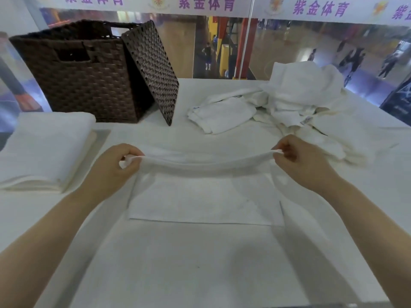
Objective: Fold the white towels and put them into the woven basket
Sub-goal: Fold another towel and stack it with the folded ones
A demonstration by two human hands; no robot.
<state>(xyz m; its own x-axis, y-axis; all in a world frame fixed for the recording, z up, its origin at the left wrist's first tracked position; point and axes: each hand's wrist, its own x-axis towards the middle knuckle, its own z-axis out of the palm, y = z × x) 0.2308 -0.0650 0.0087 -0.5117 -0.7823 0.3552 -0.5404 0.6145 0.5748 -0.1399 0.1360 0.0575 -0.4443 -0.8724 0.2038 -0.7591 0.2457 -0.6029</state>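
A white towel [200, 196] lies on the white table in front of me, its far edge lifted off the surface. My left hand [117, 165] pinches the left corner of that raised edge, and my right hand [300, 158] pinches the right corner. The edge sags a little between them. The dark brown woven basket [84, 70] stands at the back left, its inside hidden from here. A heap of unfolded white towels [289, 103] lies at the back right.
The basket's woven lid [153, 70] leans against its right side. A stack of folded white towels [44, 150] sits at the left edge of the table [200, 274]. Behind the table a glass wall shows a sports hall.
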